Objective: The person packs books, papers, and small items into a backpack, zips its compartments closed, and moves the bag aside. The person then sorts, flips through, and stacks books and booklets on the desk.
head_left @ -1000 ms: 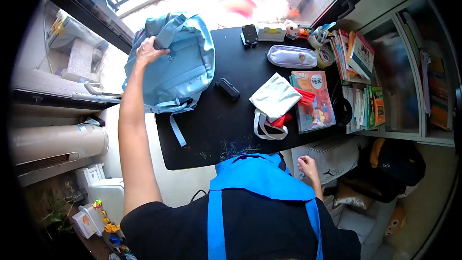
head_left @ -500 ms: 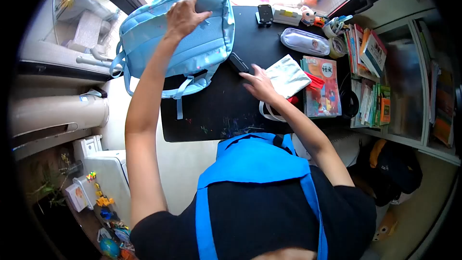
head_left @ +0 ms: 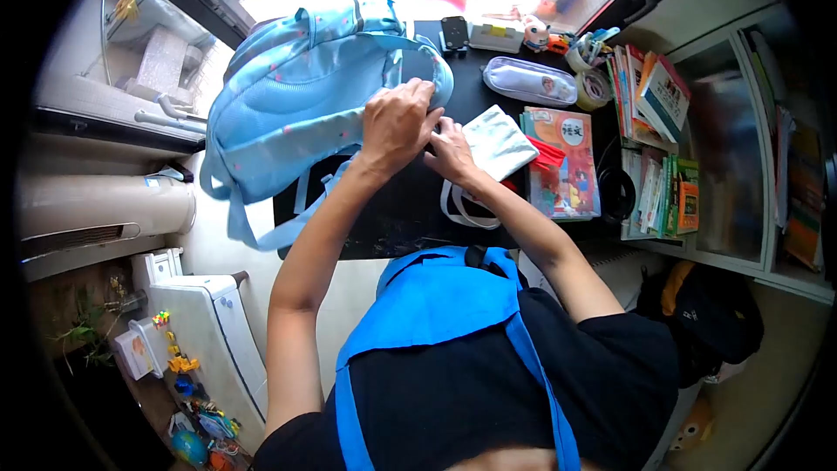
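A light blue backpack [head_left: 296, 113] lies tilted on the left of the black desk [head_left: 397, 231], its straps hanging over the near edge. My left hand [head_left: 397, 126] is closed at the right side of the backpack, its fingers curled by a strap there. Close against it is my right hand [head_left: 451, 150], fingers bent and drawn together near the left fingertips; what they pinch is hidden. Just right of that hand lies a white cloth bag [head_left: 499, 144], its white handle hanging towards the near edge. Beside it is a stack of books with a red cover [head_left: 565, 170].
A pale pencil case [head_left: 530, 81], a small black stand [head_left: 454, 33] and a pen holder [head_left: 588, 51] line the back of the desk. Books [head_left: 654, 113] fill the right side by a glass-door cabinet [head_left: 741, 157]. A white cabinet [head_left: 214, 314] stands at lower left.
My left hand has come down from the backpack's top to its right side, and the backpack has tilted and shifted. My right hand has moved slightly left, meeting the left; the black case is hidden.
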{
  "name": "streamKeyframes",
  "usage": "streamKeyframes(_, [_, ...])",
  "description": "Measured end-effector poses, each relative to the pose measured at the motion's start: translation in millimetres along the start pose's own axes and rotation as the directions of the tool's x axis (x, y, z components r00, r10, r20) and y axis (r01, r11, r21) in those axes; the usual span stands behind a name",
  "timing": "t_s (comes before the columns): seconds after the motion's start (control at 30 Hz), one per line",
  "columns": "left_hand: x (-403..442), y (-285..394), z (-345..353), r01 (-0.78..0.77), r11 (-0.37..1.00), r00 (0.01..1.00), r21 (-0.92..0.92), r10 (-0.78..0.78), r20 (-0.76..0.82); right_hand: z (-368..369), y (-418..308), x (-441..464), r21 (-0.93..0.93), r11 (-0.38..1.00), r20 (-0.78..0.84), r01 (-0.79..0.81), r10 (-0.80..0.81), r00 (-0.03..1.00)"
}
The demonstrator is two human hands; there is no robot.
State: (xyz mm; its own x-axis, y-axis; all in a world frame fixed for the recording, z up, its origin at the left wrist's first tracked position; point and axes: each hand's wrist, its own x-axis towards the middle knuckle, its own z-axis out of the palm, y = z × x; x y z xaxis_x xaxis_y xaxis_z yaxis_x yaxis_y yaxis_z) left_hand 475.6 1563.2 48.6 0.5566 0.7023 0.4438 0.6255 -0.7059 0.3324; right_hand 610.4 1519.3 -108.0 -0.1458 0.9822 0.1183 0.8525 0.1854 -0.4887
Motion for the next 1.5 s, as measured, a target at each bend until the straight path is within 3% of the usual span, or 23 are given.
streamKeyframes(0.1, [4.1,19.9,27.4,0.007,0.996,0.995,-0.093,0.002,0.098,-57.3,20.7,-48.3,0.181,0.981,-0.132,-0.064,0.089,0.987])
streamKeyframes(0.17, [4.8,33.7,46.5,0.015,0.993,0.983,-0.117,0.007,0.185,-94.9,39.9,-85.0,0.129,0.98,-0.276,-0.149,0.18,0.944])
streamKeyframes(0.3, [-1.8,61.0,95.2,0.041,0.981,0.962,-0.19,0.013,0.273,-132.7,101.6,-163.9,0.139,0.835,-0.459,-0.532,0.531,0.712])
streamKeyframes(0.33, [-4.5,67.5,107.4,0.059,0.976,0.959,-0.209,0.002,0.283,-124.8,130.8,-183.1,0.084,0.829,-0.52,-0.553,0.51,0.685])
streamKeyframes(0.47, [-31.4,89.6,155.6,0.214,0.936,0.912,-0.278,-0.089,0.401,-116.5,161.5,-207.0,0.049,0.778,-0.449,-0.626,0.577,0.682])
streamKeyframes(0.53, [-56.8,95.9,171.1,0.108,0.929,0.951,-0.355,0.008,0.31,-105.1,167.1,-204.2,-0.019,0.76,-0.378,-0.649,0.596,0.709])
streamKeyframes(0.6, [-73.2,106.5,165.7,0.144,0.94,0.849,-0.308,0.042,0.527,-94.7,174.6,-205.5,-0.122,0.809,-0.386,-0.575,0.495,0.779])
streamKeyframes(0.67, [-82.3,117.1,133.1,0.083,0.889,0.895,-0.451,0.132,0.425,-95.1,176.9,-204.0,-0.13,0.798,-0.307,-0.588,0.532,0.789])
streamKeyframes(0.73, [-92.6,114.6,101.6,0.013,0.853,0.975,-0.522,0.106,0.198,-100.3,180.0,-201.1,-0.193,0.806,-0.26,-0.559,0.508,0.822])
streamKeyframes(0.77, [-100.1,105.5,85.0,0.075,0.847,0.989,-0.526,0.002,0.145,-101.3,182.0,-200.8,-0.204,0.8,-0.25,-0.565,0.515,0.82])
streamKeyframes(0.87, [-146.3,56.5,38.8,0.265,0.93,0.951,-0.254,-0.296,-0.091,-113.3,173.6,-194.8,-0.197,0.805,-0.219,-0.559,0.52,0.826])
streamKeyframes(0.97, [-209.1,0.6,7.6,0.409,0.842,0.88,0.352,-0.466,0.092,-116.6,180.7,-191.1,-0.189,0.799,-0.2,-0.57,0.537,0.819])
streamKeyframes(1.03, [-236.1,-29.4,2.9,0.447,0.766,0.813,0.462,-0.563,0.146,-117.0,182.0,-188.8,-0.184,0.799,-0.195,-0.572,0.541,0.818])
streamKeyframes(1.13, [-226.3,-61.0,-3.0,0.383,0.752,0.855,0.537,-0.508,0.101,-113.8,183.1,-187.2,-0.166,0.796,-0.174,-0.583,0.558,0.812])
streamKeyframes(1.2, [-209.7,-77.3,-10.6,0.295,0.815,0.875,0.498,-0.44,0.201,-108.4,191.8,-187.5,-0.207,0.828,-0.181,-0.522,0.491,0.852])
streamKeyframes(1.27, [-184.3,-92.7,-27.5,0.292,0.934,0.94,0.204,-0.32,0.116,-111.3,187.3,-186.2,-0.215,0.83,-0.203,-0.514,0.477,0.855])
streamKeyframes(1.33, [-158.1,-108.0,-37.5,0.246,0.923,0.969,0.296,-0.244,-0.044,-119.3,174.0,-185.4,-0.142,0.81,-0.22,-0.568,0.534,0.816])
streamKeyframes(1.4, [-102.6,-85.5,-70.9,0.352,0.92,0.936,0.17,-0.352,-0.034,-120.0,177.9,-186.0,-0.146,0.823,-0.237,-0.548,0.509,0.827])
streamKeyframes(1.5, [-40.3,-66.1,-95.2,0.206,0.953,0.973,0.222,-0.175,-0.154,-126.4,176.1,-184.1,-0.144,0.836,-0.284,-0.529,0.477,0.832])
